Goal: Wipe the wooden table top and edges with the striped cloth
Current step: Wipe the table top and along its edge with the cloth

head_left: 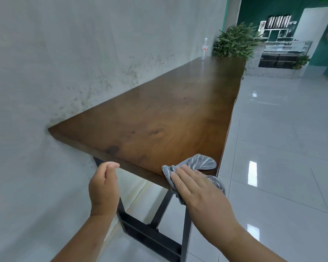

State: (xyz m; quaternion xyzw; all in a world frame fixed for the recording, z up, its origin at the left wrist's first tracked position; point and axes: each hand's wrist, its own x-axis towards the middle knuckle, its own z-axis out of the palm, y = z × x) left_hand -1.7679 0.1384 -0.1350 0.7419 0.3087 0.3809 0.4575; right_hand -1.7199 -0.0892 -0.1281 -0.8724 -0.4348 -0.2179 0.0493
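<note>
A long brown wooden table top [159, 114] runs away from me along the grey wall. The grey striped cloth [201, 163] lies over the near right corner and hangs down the near edge. My right hand [199, 191] lies flat on the cloth with straight fingers, pressing it against the corner. My left hand [104, 186] hovers just in front of the near edge, left of the cloth, with fingers loosely curled and holding nothing.
A clear plastic bottle [204, 49] stands at the far end of the table, beside a green plant [235, 41]. Black metal legs [150, 231] brace the table below. Glossy tiled floor [282, 148] opens to the right; the wall [55, 63] bounds the left.
</note>
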